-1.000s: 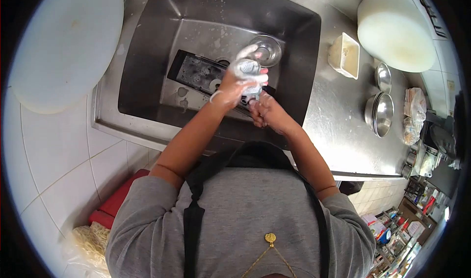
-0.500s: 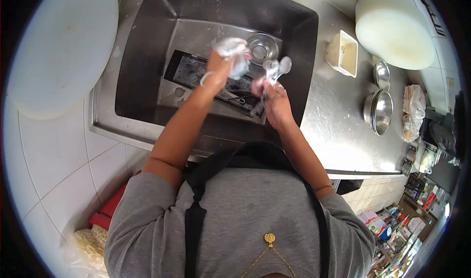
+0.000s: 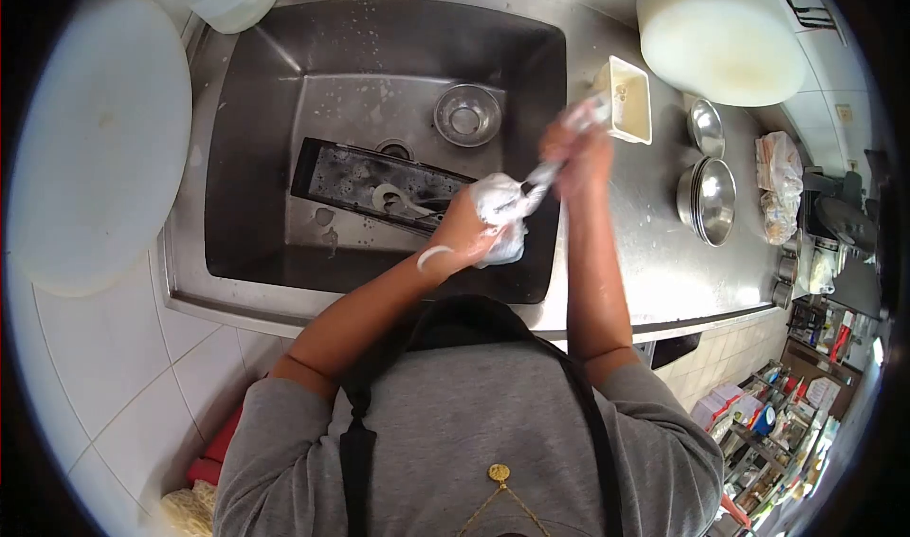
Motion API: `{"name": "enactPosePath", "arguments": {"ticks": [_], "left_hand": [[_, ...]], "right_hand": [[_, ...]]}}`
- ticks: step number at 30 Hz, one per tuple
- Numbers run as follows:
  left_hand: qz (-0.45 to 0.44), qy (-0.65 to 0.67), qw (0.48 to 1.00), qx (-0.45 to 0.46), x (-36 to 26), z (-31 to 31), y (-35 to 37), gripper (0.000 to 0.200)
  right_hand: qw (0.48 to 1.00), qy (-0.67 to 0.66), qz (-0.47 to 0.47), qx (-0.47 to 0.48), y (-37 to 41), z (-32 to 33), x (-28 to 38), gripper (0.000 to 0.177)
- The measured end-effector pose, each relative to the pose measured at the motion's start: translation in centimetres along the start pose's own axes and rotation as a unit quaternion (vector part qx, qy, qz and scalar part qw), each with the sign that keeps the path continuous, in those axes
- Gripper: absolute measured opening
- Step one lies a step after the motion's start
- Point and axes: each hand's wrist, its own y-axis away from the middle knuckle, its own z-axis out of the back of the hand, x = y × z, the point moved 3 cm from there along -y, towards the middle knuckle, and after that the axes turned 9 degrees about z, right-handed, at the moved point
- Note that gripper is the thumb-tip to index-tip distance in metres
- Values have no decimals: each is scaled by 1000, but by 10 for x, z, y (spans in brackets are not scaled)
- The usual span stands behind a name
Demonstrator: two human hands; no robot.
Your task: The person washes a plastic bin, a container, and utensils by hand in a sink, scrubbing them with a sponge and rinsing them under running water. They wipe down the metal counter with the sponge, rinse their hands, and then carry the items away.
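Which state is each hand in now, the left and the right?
Left hand: closed on a foamy cloth or sponge.
Right hand: blurred, but seems closed on a soapy utensil; its kind cannot be told.

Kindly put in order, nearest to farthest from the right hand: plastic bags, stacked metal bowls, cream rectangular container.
1. Cream rectangular container, just right of the right hand.
2. Stacked metal bowls, further right.
3. Plastic bags, beyond the bowls, farthest right.

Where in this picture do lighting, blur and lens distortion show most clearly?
Head view throughout: glare whitens the steel counter near its front edge; motion smears the right hand; wide-angle distortion bows the edges of the sink; black fills the picture's corners.
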Motion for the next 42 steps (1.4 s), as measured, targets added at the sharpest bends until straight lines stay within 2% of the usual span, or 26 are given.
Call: {"name": "enactPosePath", "arguments": {"ticks": [1, 2, 4, 6, 7, 8, 9, 11, 13, 16, 17, 18, 19, 20, 22, 24, 25, 26, 27, 28, 30, 32, 34, 37, 39, 42], "left_hand": [[-45, -43, 998, -4, 0, 3, 3, 11], [-171, -121, 978, -18, 4, 12, 7, 12], [-145, -129, 981, -30, 10, 41, 16, 12], [72, 9, 994, -80, 6, 60, 19, 18], [30, 42, 989, -137, 12, 68, 15, 16], [92, 94, 980, -149, -2, 72, 19, 15], [85, 92, 981, -146, -2, 79, 18, 19], [66, 113, 980, -151, -2, 91, 18, 23], [46, 157, 972, -167, -6, 101, 22, 26], [92, 282, 934, -198, -11, 131, 38, 25], [57, 387, 915, -94, -17, 142, 40, 27], [20, 484, 875, 9, -26, 153, 43, 30], [38, 583, 811, -41, -31, 163, 51, 33], [10, 668, 743, -21, -41, 165, 56, 29], [-43, 634, 764, -110, -39, 183, 59, 25], [-67, 628, 774, -50, -16, 193, 58, 26], [-78, 623, 778, -16, -2, 195, 59, 26], [-19, 632, 765, -120, 16, 194, 61, 30], [-8, 654, 741, -154, 29, 191, 63, 33], [2, 674, 714, -187, 38, 186, 66, 37], [26, 650, 740, -171, 33, 177, 73, 43], [41, 627, 759, -169, 22, 173, 83, 48], [45, 605, 772, -187, 9, 172, 94, 53], [53, 557, 801, -214, 5, 183, 104, 50], [63, 537, 811, -225, 11, 190, 110, 48], [83, 536, 814, -206, 33, 195, 100, 46]], "right_hand": [[992, 121, 19, -6, -19, 13, 29, 19], [970, 239, 38, -10, -40, 24, 59, 14], [904, 416, 17, -95, -70, 49, 98, 13], [744, 665, -43, -34, -96, 67, 111, 18], [637, 768, -72, -3, -111, 81, 117, 21], [542, 836, -6, 82, -138, 111, 119, 22], [434, 884, 61, 165, -169, 156, 113, 24], [352, 909, 115, 190, -173, 155, 108, 26], [421, 899, 86, 78, -134, 87, 112, 29], [454, 884, 73, 82, -139, 84, 114, 32], [452, 885, 60, 91, -149, 95, 114, 31], [404, 904, 67, 119, -150, 90, 113, 30], [408, 907, 75, 77, -135, 60, 115, 29], [411, 907, 81, 39, -115, 29, 111, 28], [444, 822, 352, 59, -98, -4, 88, 26], [530, 706, 444, 153, -75, -41, 36, 25], [590, 671, 396, 210, -62, -54, -4, 25], [644, 630, 345, 263, -48, -58, -48, 25], [648, 655, 221, 320, -40, -43, -99, 18], [633, 656, 69, 406, -28, -26, -153, 17], [499, 670, -102, 540, -2, 40, -270, 26], [428, 709, -49, 558, 30, 101, -321, 31], [314, 805, -120, 490, 48, 145, -328, 35], [377, 811, -136, 425, 58, 198, -333, 43], [311, 760, -255, 511, 44, 199, -341, 50], [239, 712, -338, 567, 43, 251, -362, 57]]}}
